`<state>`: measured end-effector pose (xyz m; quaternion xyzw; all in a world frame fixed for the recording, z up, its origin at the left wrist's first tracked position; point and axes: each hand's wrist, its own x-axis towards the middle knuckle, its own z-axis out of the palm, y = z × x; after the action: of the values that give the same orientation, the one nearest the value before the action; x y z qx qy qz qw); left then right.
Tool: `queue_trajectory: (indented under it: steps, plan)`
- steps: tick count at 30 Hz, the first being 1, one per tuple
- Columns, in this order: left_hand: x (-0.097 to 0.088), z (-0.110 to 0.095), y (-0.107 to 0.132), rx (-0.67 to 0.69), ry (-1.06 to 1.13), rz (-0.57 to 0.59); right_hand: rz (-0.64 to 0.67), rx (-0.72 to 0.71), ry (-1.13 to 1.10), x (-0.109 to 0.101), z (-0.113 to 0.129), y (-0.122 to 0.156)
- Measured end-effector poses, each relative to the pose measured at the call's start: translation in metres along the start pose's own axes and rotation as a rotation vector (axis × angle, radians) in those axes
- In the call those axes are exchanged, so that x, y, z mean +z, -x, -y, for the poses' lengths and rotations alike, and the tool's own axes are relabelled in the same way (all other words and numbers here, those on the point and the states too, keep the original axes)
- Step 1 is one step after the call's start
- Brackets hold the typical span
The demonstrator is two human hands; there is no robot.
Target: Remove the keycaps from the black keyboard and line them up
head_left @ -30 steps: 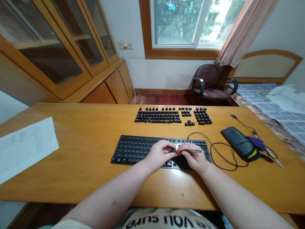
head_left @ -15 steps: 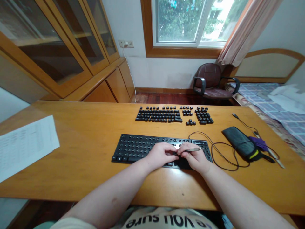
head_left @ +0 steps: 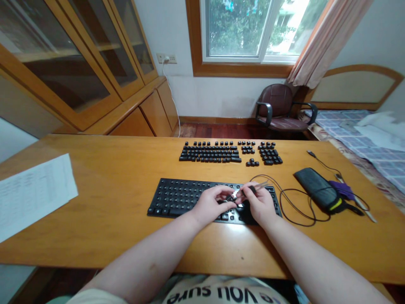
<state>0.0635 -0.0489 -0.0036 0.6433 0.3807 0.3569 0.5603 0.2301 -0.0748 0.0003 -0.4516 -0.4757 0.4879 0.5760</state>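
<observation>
A black keyboard (head_left: 180,196) lies on the desk in front of me; most of its keycaps are off, though several remain along its bottom row. Over its right half, my left hand (head_left: 215,203) pinches a small black keycap (head_left: 230,197) between thumb and fingers. Close beside it, my right hand (head_left: 262,204) is closed around a slim metal tool (head_left: 262,185), which looks like tweezers and points up to the right. A small dark piece (head_left: 252,190) shows at the right fingers; I cannot make out what it is. Behind the keyboard, loose keycaps (head_left: 210,152) stand in keyboard order.
The keyboard's cable (head_left: 286,202) loops to the right, near a dark zip pouch (head_left: 316,190), a purple item (head_left: 343,190) and a USB plug (head_left: 311,154). Printed papers (head_left: 38,190) lie at the left of the wooden desk (head_left: 120,177). An office chair (head_left: 278,107) stands beyond.
My hands have drawn slightly apart, and the right one has turned and risen a little. The tool now tilts more steeply, and the dark pieces at the fingers show more.
</observation>
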Motion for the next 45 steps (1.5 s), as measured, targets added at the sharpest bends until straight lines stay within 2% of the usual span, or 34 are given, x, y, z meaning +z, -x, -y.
queue_trajectory:
  steps: [4, 7, 9, 12, 14, 16, 19, 21, 23, 27, 30, 38, 45]
  plan:
    - [-0.003, -0.002, 0.001, 0.070, -0.082, 0.003, -0.059, 0.108, -0.163, 0.000, -0.005, -0.004]
    - [-0.003, 0.000, 0.001, 0.047, -0.065, -0.014, -0.080, 0.174, -0.246, -0.002, -0.008, -0.007]
    - [-0.003, 0.002, 0.000, 0.035, -0.043, -0.037, -0.107, 0.170, -0.268, -0.003, -0.008, -0.009]
    - [-0.005, -0.001, -0.002, 0.068, -0.110, -0.102, -0.200, 0.071, -0.280, -0.010, -0.007, -0.013]
    - [-0.008, -0.007, -0.004, 0.071, -0.209, -0.132, -0.319, -0.038, -0.278, -0.019, -0.006, -0.019]
    - [-0.012, -0.016, -0.010, 0.064, -0.317, -0.087, -0.473, -0.145, -0.279, -0.031, -0.003, -0.029]
    - [-0.016, -0.031, -0.029, 0.122, -0.519, 0.048, -0.703, -0.259, -0.304, -0.052, 0.002, -0.047]
    - [-0.016, -0.038, -0.050, 0.163, -0.665, 0.098, -0.793, -0.297, -0.318, -0.065, 0.002, -0.057]
    - [-0.011, -0.040, -0.075, 0.142, -0.813, 0.133, -0.845, -0.310, -0.312, -0.074, 0.000, -0.064]
    - [0.008, -0.030, -0.116, 0.062, -1.145, 0.150, -0.873, -0.292, -0.263, -0.085, -0.011, -0.071]
    - [0.019, -0.018, -0.132, 0.037, -1.219, 0.142, -0.876, -0.266, -0.226, -0.088, -0.016, -0.072]
    - [0.018, -0.004, -0.150, 0.061, -1.244, 0.091, -0.876, -0.253, -0.195, -0.088, -0.016, -0.072]
    - [0.016, 0.002, -0.153, 0.058, -1.236, 0.048, -0.848, -0.241, -0.195, -0.084, -0.013, -0.070]
